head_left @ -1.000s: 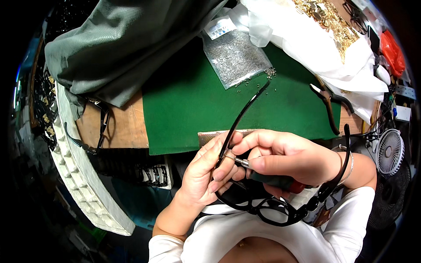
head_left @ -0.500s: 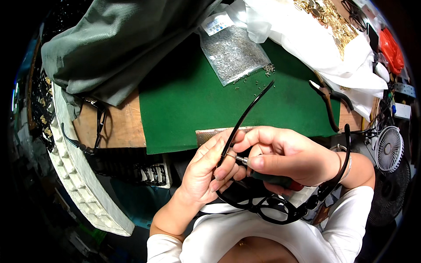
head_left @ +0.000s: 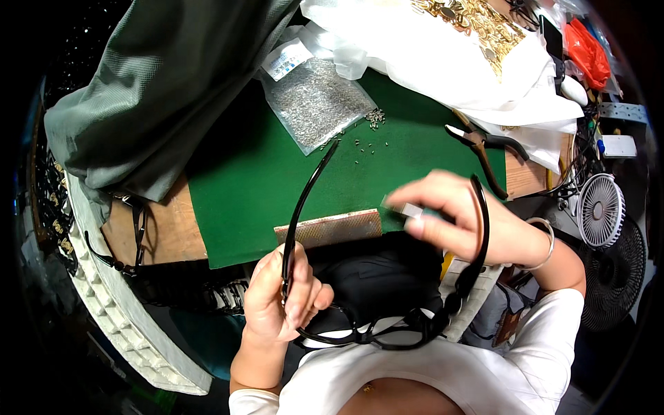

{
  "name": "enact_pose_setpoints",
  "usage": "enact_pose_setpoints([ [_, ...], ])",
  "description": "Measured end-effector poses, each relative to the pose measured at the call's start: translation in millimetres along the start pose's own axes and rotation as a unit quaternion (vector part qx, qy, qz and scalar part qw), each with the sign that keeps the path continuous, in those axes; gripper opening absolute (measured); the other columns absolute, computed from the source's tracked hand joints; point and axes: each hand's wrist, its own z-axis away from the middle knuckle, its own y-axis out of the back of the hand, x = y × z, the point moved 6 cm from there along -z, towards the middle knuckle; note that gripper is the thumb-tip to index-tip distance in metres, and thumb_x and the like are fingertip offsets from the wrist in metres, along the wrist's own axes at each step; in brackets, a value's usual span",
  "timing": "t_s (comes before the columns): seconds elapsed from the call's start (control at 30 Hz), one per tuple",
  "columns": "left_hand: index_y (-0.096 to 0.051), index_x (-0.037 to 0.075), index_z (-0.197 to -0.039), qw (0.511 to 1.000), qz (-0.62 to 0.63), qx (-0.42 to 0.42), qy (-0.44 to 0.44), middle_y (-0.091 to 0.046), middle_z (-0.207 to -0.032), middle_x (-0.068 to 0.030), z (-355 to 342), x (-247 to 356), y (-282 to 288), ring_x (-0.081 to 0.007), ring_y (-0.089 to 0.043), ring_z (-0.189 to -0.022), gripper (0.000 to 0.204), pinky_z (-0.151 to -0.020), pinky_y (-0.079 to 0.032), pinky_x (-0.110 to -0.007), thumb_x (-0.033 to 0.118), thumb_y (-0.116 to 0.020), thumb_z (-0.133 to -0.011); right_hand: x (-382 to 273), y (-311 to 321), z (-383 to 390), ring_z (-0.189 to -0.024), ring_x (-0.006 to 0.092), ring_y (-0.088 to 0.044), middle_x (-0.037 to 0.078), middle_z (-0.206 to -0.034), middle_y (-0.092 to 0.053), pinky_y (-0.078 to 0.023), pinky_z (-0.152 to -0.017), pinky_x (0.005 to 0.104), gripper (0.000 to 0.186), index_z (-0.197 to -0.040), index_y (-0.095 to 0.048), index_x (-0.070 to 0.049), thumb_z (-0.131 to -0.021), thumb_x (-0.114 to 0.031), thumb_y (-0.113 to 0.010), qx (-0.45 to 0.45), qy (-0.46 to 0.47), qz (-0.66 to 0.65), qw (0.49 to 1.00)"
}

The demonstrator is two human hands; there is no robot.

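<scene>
A pair of black eyeglasses (head_left: 350,339) is held in front of my chest, its two arms pointing away from me. My left hand (head_left: 282,294) is closed round the left arm of the glasses near the hinge. To the right, above the edge of the green mat (head_left: 415,138), my right hand (head_left: 449,214) is blurred by motion. Its finger and thumb pinch a small pale, shiny piece that I cannot make out. The right arm of the glasses crosses in front of this hand; whether they touch I cannot tell.
A clear bag of small screws (head_left: 318,104) lies on the mat, with loose screws (head_left: 375,119) beside it. Pliers (head_left: 477,142), gold-coloured parts (head_left: 484,41) on white wrapping and a small fan (head_left: 600,211) are at right. Grey cloth (head_left: 166,83) and another pair of glasses (head_left: 138,235) are at left.
My right hand has moved away from the hinge to the right; the screwdriver it held there no longer shows clearly. My left hand and the glasses have shifted left as the view turned.
</scene>
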Motion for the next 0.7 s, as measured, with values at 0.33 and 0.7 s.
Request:
enact_pose_setpoints([
  [0.33, -0.041, -0.004, -0.121, 0.985, -0.058, -0.138, -0.088, -0.056, -0.063, -0.0081, 3.4, 0.1, -7.8, -0.0118, -0.047, -0.054, 0.044, -0.09, -0.038, -0.038, 0.024, -0.047, -0.088, 10.0, 4.1, -12.6, -0.055, 0.0222, -0.052, 0.011, -0.079, -0.044, -0.044, -0.045, 0.031, 0.034, -0.102, -0.054, -0.007, -0.068, -0.005, -0.06, 0.167, 0.061, 0.39, 0.903],
  [0.7, -0.043, -0.004, -0.12, 0.984, 0.163, -0.059, 0.028, -0.043, -0.051, -0.0012, -19.8, -8.7, -1.9, -0.011, -0.036, -0.052, 0.038, -0.067, -0.04, -0.028, 0.02, -0.039, -0.091, 9.8, -1.1, -15.1, -0.06, 0.0218, -0.053, 0.009, -0.079, -0.047, -0.044, -0.051, 0.0307, 0.038, -0.105, -0.054, -0.006, -0.068, -0.002, -0.059, 0.14, 0.048, 0.44, 0.885],
])
